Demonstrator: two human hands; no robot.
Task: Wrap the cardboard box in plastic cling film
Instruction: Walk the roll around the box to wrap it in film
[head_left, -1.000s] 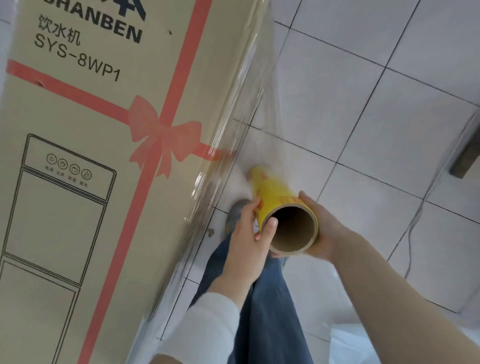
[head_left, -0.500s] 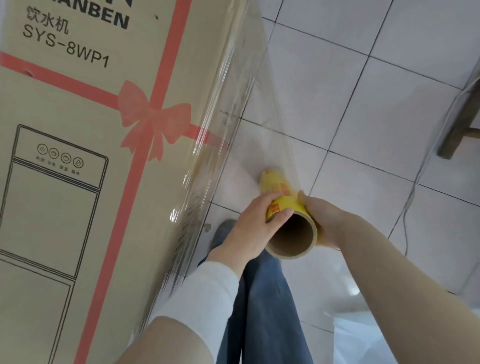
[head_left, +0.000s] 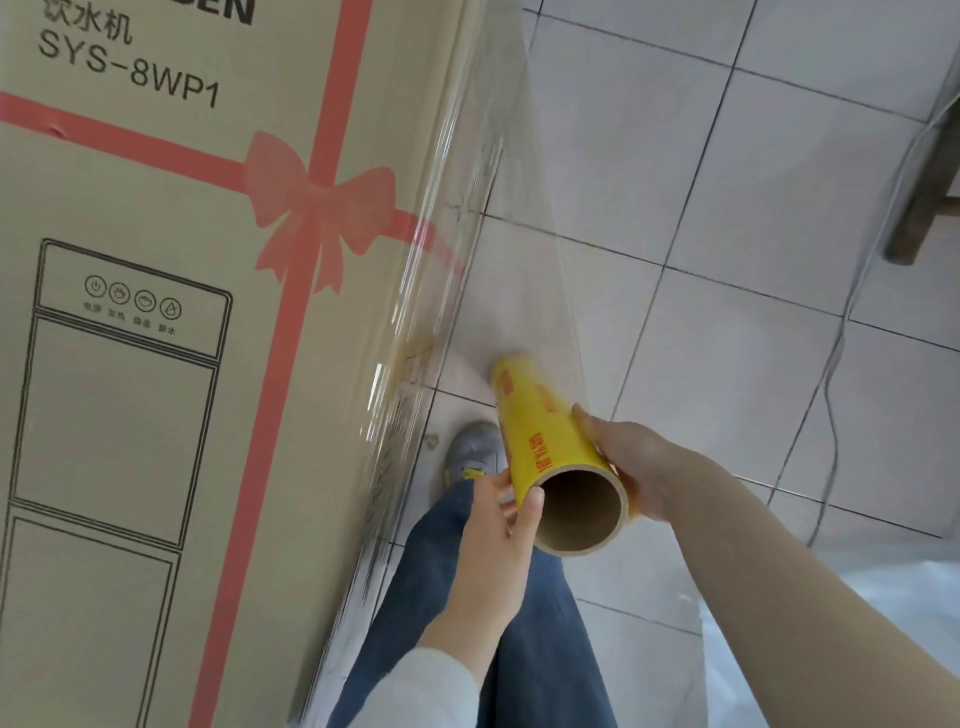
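Note:
A tall cardboard box (head_left: 156, 364) with a pink printed ribbon and bow fills the left side. Clear cling film (head_left: 524, 218) stretches from the box's right edge down to a yellow roll (head_left: 540, 431) with a hollow cardboard core. My right hand (head_left: 639, 462) grips the roll from the right side. My left hand (head_left: 498, 530) holds the roll's near end from the left, with the thumb on the core's rim. The roll points away from me, close to the box's right edge.
White tiled floor (head_left: 753, 338) lies to the right. A thin cable (head_left: 852, 291) runs across it. A dark wooden furniture leg (head_left: 919, 208) stands at the right edge. My jeans leg (head_left: 467, 613) and grey shoe (head_left: 472, 452) are beside the box. Loose film (head_left: 831, 639) lies at the lower right.
The roll and both hands have drifted slightly right and away from the box, pulling out more film. My left hand has slid from over the roll to its near end.

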